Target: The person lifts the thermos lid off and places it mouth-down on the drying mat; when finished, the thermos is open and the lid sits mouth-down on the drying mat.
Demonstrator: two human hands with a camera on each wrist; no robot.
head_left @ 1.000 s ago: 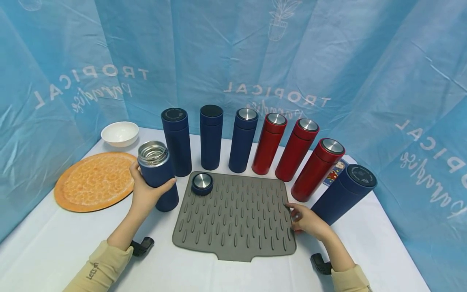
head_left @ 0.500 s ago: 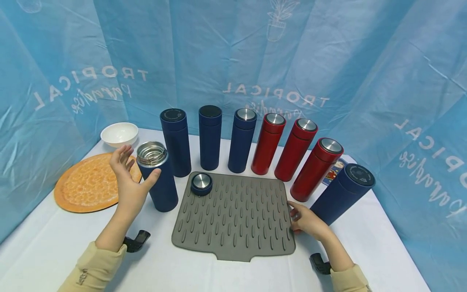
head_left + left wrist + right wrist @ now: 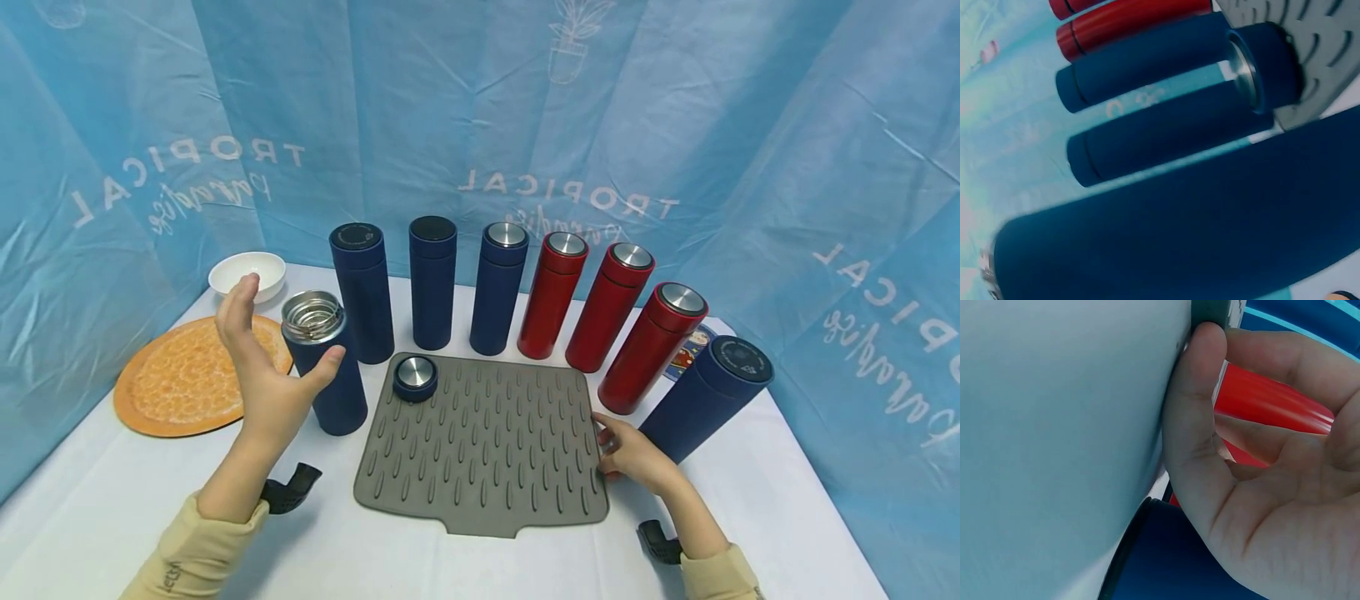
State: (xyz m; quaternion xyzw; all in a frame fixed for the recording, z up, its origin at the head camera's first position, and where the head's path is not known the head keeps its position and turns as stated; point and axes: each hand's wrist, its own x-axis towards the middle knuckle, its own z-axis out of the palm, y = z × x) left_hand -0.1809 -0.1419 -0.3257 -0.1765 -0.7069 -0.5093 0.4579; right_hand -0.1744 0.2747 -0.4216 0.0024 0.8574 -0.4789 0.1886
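White tabletop [image 3: 420, 571] below spread left hand [image 3: 272, 387]

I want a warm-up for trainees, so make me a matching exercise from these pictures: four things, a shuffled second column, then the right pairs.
Things
1. Uncapped bottle
2. Loose cap
3. Mat
4. Bowl

Descriptions
A. White all over
B. Standing upright, silver mouth exposed
C. Gray, with raised ridges
D. Near another listed thing's far left corner, lying on it

Right pairs
1-B, 2-D, 3-C, 4-A
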